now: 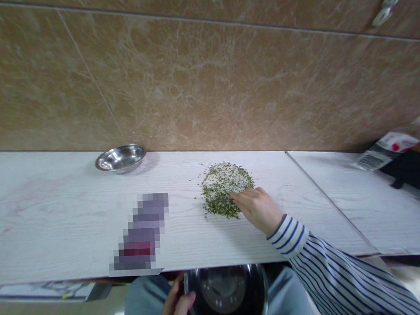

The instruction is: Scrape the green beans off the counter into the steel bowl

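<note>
A pile of green beans mixed with white grains that look like rice [225, 187] is spread on the white wood-grain counter. My right hand [259, 208] reaches over its near right side. Pinched in the fingers is a thin dark strip [223, 200], seen edge-on and lying across the pile; its exact kind is unclear. Below the counter edge, my left hand [178, 303] grips the left rim of a round metal pot [224, 289] with a dark inside. The pot stands between my knees, with a few pale specks at its bottom.
A shallow steel bowl [121, 159] stands near the tiled wall, left of the pile. A blurred-out flat object [142, 234] lies at the counter's front left. On the right are a clear plastic package [387, 149] and a black object [412, 172]. A white hook [387, 8] hangs above.
</note>
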`<action>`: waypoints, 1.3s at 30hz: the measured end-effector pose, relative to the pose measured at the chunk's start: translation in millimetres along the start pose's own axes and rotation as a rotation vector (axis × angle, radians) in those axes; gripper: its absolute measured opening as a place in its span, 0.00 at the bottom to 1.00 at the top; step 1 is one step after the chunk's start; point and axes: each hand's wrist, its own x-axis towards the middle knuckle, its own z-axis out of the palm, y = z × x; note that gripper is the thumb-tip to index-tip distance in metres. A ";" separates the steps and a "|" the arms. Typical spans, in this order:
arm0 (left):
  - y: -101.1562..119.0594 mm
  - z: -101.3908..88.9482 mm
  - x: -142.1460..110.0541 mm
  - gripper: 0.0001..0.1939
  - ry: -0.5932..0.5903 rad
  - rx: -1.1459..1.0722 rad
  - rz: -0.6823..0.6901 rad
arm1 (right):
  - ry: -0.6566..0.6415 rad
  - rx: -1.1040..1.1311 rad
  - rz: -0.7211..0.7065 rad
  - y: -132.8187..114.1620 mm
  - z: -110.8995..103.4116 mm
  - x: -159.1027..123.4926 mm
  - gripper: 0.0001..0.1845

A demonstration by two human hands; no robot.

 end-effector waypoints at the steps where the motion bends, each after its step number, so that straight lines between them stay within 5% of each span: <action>1: 0.2 -1.3 0.7 0.31 -0.016 -0.003 -0.011 | 0.002 -0.003 -0.011 -2.4 0.0 -1.4 0.09; 16: 3.8 -1.9 -1.9 0.30 -0.030 0.009 0.009 | 0.031 -0.027 -0.016 -17.3 -4.2 -23.6 0.08; 23: 17.4 -6.3 -8.6 0.34 -0.151 -0.041 -0.051 | 0.069 -0.008 -0.074 -33.4 -7.5 -30.4 0.09; 39: 15.3 -11.0 -8.8 0.30 -0.131 -0.017 -0.030 | 0.106 0.091 -0.023 -39.0 -13.6 -52.0 0.12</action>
